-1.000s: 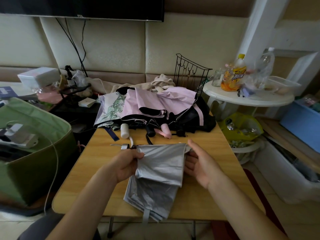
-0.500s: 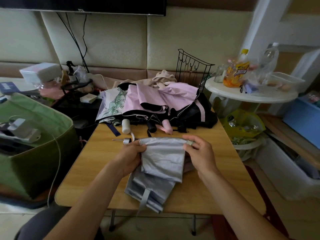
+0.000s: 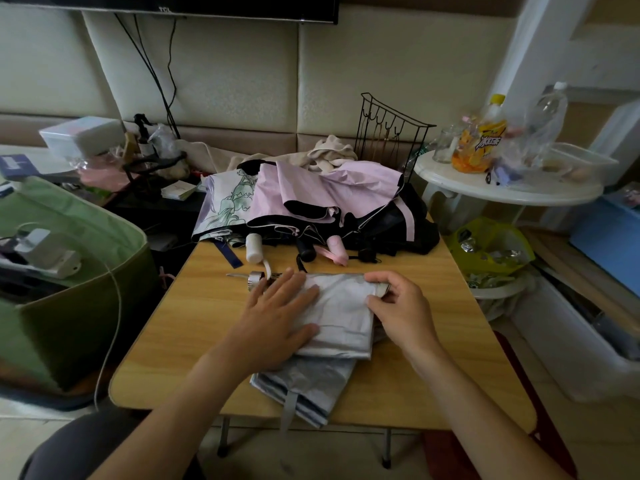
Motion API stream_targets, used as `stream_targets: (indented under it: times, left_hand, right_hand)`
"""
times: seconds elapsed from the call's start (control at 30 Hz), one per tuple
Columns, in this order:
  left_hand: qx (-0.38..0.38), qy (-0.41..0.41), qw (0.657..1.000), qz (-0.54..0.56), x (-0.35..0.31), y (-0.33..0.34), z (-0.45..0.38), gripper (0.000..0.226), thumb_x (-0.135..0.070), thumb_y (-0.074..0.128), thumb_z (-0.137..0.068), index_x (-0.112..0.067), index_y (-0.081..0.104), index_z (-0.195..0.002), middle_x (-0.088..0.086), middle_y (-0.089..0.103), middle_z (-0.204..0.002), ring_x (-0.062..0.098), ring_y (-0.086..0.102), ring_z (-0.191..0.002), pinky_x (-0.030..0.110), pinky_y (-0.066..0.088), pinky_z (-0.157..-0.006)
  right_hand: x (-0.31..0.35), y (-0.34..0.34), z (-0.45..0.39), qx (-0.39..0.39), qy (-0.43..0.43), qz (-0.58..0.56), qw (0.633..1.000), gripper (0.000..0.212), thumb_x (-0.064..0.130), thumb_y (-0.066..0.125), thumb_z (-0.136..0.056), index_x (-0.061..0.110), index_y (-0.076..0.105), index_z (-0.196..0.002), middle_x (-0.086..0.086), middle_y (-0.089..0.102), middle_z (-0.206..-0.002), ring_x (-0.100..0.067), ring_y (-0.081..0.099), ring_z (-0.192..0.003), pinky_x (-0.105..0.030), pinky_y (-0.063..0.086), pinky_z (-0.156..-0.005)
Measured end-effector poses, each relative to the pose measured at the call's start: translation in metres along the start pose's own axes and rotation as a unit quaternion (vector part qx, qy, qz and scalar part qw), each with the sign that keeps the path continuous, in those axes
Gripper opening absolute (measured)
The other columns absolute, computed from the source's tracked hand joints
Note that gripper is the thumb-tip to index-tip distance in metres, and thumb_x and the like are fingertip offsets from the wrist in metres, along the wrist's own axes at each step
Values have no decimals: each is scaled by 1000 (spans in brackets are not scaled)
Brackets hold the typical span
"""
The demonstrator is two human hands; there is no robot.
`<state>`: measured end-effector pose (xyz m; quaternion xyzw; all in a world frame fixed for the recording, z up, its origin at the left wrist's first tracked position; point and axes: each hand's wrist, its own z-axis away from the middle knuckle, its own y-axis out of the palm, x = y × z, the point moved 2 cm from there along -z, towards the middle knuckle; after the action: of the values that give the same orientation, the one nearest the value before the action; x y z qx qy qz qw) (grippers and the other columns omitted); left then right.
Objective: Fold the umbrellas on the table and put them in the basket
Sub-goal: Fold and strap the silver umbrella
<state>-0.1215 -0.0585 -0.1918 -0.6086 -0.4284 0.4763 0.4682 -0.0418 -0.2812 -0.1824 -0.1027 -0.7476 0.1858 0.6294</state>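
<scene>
A silver-grey umbrella [image 3: 341,318] lies collapsed on the wooden table [image 3: 194,327], its canopy folded into flat layers and its strap hanging over the near edge. My left hand [image 3: 277,318] lies flat on the canopy's left side, fingers straight. At the right edge my right hand [image 3: 398,308] pinches the folded fabric between thumb and fingers. Behind, a pile of unfolded umbrellas [image 3: 311,202] in pink, black and a floral print covers the table's far side, handles pointing toward me. A green fabric basket [image 3: 79,303] stands left of the table.
A black wire rack [image 3: 388,129] stands behind the pile. To the right, a round white side table [image 3: 502,192] carries bottles and containers, with a yellow-green bin [image 3: 491,247] below it. The basket holds a white device with a cable.
My left hand let go of the canopy's left edge and now lies flat on top of it. The folded layer was laid down flat. My right hand stays pinching the right edge.
</scene>
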Motion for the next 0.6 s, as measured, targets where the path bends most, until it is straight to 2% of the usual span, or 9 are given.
stream_targets:
  times: [0.07,0.13,0.17,0.23,0.3,0.37,0.43,0.5,0.6]
  left_hand:
    - [54,-9,998,-16,6,9,3,95,-88,-13,-76,-46,-4,-160,-15,-19,-168,6,-30,-150,45,-16,-124]
    - [71,-14,997,-22,8,11,3,97,-89,-19,-72,-47,-10,-159,-16,-24,-166,5,-33,-148,47,-19,-123]
    - [74,-13,997,-23,9,11,3,96,-89,-20,-72,-48,-12,-158,-17,-25,-166,5,-34,-148,48,-21,-122]
    - [77,-10,997,-23,9,12,3,94,-89,-20,-72,-48,-16,-157,-16,-28,-165,5,-35,-148,49,-22,-121]
    - [82,-9,996,-25,7,13,4,96,-89,-26,-69,-48,-20,-155,-15,-32,-164,7,-35,-148,51,-22,-121]
    - [86,-6,995,-42,5,15,4,100,-86,-33,-65,-44,-23,-155,-11,-35,-163,11,-36,-148,54,-20,-121]
    - [87,-3,995,-57,5,18,5,102,-86,-36,-63,-42,-26,-155,-10,-39,-161,13,-38,-148,56,-18,-121]
    - [96,-7,994,-49,6,21,4,103,-88,-33,-62,-43,-28,-154,-12,-42,-159,12,-40,-146,56,-20,-120]
    - [103,-6,994,-47,6,24,4,102,-90,-31,-61,-44,-31,-152,-12,-45,-157,13,-43,-144,56,-21,-120]
  right_hand:
    - [3,-2,4,2,-33,149,988,39,14,78,-87,36,66,-118,10,57,-113,-9,59,-91,-27,54,-73]
    - [11,-3,12,-28,-65,306,949,45,22,82,-85,32,60,-123,4,41,-121,-11,46,-105,-20,47,-72]
    - [17,-2,16,-42,-102,340,934,44,24,82,-85,28,58,-122,2,39,-122,-11,42,-107,-16,43,-71]
    - [31,2,21,-16,-194,322,926,32,23,76,-89,23,56,-114,5,42,-118,-8,44,-101,-14,36,-67]
    - [41,8,24,99,-227,285,926,17,29,69,-95,27,56,-105,14,47,-107,-3,48,-90,-17,38,-69]
    - [38,16,28,239,-180,301,906,16,39,67,-96,30,57,-105,17,47,-102,0,49,-87,-21,43,-72]
    - [28,22,30,315,-131,328,881,25,42,71,-93,31,57,-110,16,46,-105,-3,50,-90,-28,48,-78]
    - [24,21,27,327,-126,318,881,28,40,75,-90,30,58,-111,17,46,-103,-1,50,-87,-29,50,-81]
    - [30,17,16,302,-157,298,892,15,35,73,-93,26,67,-104,16,58,-97,1,55,-81,-26,53,-76]
